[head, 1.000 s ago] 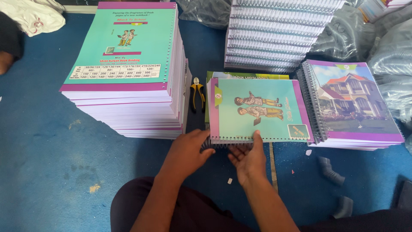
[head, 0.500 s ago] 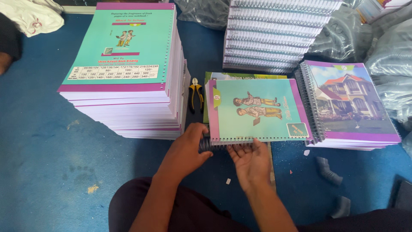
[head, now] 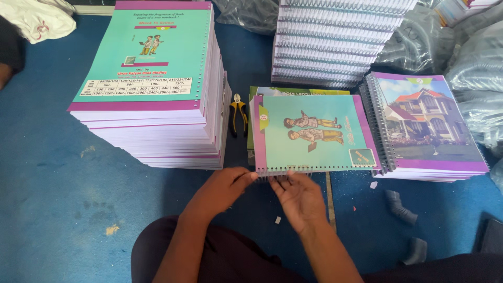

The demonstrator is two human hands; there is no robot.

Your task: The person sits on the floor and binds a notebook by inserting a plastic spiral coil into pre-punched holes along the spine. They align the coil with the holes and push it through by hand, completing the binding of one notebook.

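Observation:
A teal notebook [head: 314, 133] with a purple border and two cartoon children on its cover lies on the blue floor in front of me, its punched edge facing me. A metal spiral wire [head: 293, 169] runs along that near edge. My left hand [head: 222, 188] touches the wire's left end with its fingertips. Palm up, my right hand [head: 296, 196] has its fingers under the wire near the middle. Yellow-handled pliers [head: 238, 112] lie just left of the notebook.
A tall stack of unbound teal and purple notebooks [head: 152, 89] stands at the left. Bound notebooks with a house picture [head: 427, 126] sit at the right. A stack of spiral-bound books [head: 335, 42] and plastic-wrapped bundles [head: 471, 52] are behind.
Both hands stayed at the notebook's near edge. My left hand slid from the notebook's left corner toward the wire, and my right hand turned palm up under it.

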